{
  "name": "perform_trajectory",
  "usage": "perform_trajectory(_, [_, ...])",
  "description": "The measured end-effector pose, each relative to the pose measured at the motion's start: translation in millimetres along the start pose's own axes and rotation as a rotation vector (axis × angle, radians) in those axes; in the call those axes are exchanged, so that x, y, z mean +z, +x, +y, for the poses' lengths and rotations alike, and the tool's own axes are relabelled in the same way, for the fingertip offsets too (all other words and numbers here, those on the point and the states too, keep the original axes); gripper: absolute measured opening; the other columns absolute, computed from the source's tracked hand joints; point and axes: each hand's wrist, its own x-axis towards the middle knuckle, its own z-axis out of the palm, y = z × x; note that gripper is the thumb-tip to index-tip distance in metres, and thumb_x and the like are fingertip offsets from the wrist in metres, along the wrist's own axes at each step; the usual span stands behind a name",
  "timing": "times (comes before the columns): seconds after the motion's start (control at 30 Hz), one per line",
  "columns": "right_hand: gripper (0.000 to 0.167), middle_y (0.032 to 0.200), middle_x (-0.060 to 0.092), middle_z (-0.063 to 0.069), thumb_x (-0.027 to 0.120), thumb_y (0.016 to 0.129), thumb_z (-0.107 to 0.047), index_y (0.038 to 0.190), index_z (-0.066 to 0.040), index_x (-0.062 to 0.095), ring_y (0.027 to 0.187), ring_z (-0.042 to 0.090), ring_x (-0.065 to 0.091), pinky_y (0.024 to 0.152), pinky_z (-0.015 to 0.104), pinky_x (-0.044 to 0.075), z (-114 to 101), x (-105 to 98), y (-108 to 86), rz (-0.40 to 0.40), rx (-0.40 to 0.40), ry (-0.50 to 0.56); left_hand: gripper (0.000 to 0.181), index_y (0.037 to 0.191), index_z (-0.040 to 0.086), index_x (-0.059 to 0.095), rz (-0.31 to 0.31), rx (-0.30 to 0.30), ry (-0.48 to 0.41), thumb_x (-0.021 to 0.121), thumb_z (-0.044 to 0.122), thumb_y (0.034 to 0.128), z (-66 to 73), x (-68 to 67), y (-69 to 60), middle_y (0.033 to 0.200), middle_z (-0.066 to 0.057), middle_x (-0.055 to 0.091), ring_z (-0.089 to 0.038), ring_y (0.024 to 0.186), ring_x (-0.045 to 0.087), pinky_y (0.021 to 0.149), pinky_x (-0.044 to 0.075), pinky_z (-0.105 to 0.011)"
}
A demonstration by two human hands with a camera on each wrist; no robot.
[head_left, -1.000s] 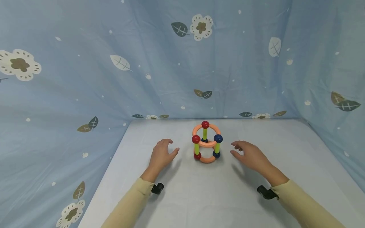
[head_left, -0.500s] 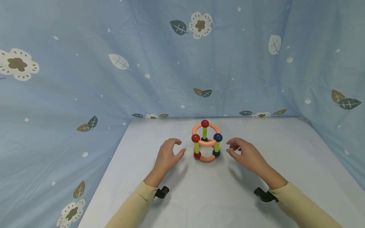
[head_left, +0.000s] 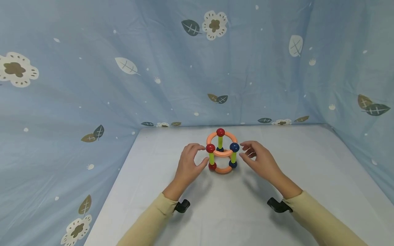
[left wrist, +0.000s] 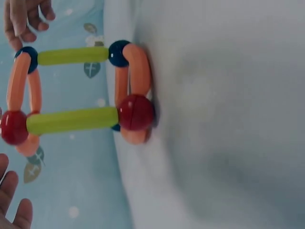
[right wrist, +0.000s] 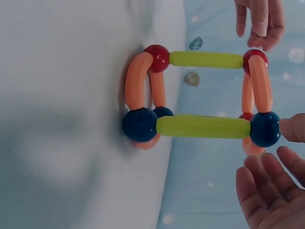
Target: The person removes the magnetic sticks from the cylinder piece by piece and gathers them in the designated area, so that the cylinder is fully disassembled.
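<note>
A small frame of two orange rings [head_left: 223,154], upright yellow-green rods [head_left: 233,157] and red and blue balls stands on the white table. Just left of it, the left hand [head_left: 190,165] is held with thumb and fingers apart, close to the red balls [head_left: 210,148]; whether it touches them cannot be told. On the other side is the right hand [head_left: 261,160], thumb and fingers spread, beside the upper blue ball [head_left: 234,147]. The right wrist view has the right thumb [right wrist: 291,128] very near that blue ball [right wrist: 265,129]. Neither hand holds anything.
A blue curtain [head_left: 172,68] with leaves and flowers hangs behind and beside the white tabletop [head_left: 227,212]. Dark wrist devices sit at the left cuff [head_left: 182,206] and right cuff [head_left: 278,205].
Both hands have moved inward from either side, nearer to the frame, the left hand by the larger distance. The frame stands in the same place.
</note>
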Motion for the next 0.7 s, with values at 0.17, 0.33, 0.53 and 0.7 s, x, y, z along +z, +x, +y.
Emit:
perform_trajectory(0.17, [0.038,0.121,0.059,0.014,0.073,0.096,-0.014,0.130,-0.004,0.060,0.101,0.030,0.063,0.084,0.047,0.058,-2,7,4.6,0.035,-0.026,0.038,0.038,0.124,0.012,0.065,0.004,0.060,-0.021,0.079,0.017,0.0886,5.8,8.6,4.4,0.129,-0.002,0.058,-0.022,0.122,0.051,0.105,0.045,-0.042])
perform_trajectory(0.33, [0.039,0.123,0.057,0.014,0.073,0.096,-0.013,0.132,-0.006,0.061,0.101,0.031,0.062,0.082,0.047,0.059,-4,12,8.2,0.064,-0.065,0.053,0.039,0.124,0.010,0.066,-0.010,0.113,-0.021,0.081,0.017,0.0884,11.0,14.2,9.9,0.131,-0.001,0.057,-0.019,0.125,0.051,0.109,0.042,-0.039])
perform_trajectory(0.53, [0.037,0.122,0.054,0.017,0.071,0.097,-0.017,0.133,-0.011,0.063,0.100,0.027,0.063,0.081,0.046,0.059,-7,16,10.3,0.054,-0.043,0.047,0.037,0.123,0.010,0.068,-0.024,0.159,-0.028,0.080,0.019,0.0896,16.0,20.5,19.0,0.129,-0.002,0.061,-0.018,0.123,0.054,0.110,0.043,-0.036])
perform_trajectory(0.7, [0.033,0.120,0.053,0.014,0.071,0.098,-0.018,0.130,-0.012,0.065,0.100,0.027,0.064,0.081,0.045,0.059,-7,19,11.7,0.055,-0.044,0.038,0.032,0.117,0.011,0.072,-0.039,0.198,-0.032,0.081,0.018,0.0882,17.9,24.6,23.5,0.121,0.000,0.067,-0.020,0.124,0.056,0.112,0.041,-0.039])
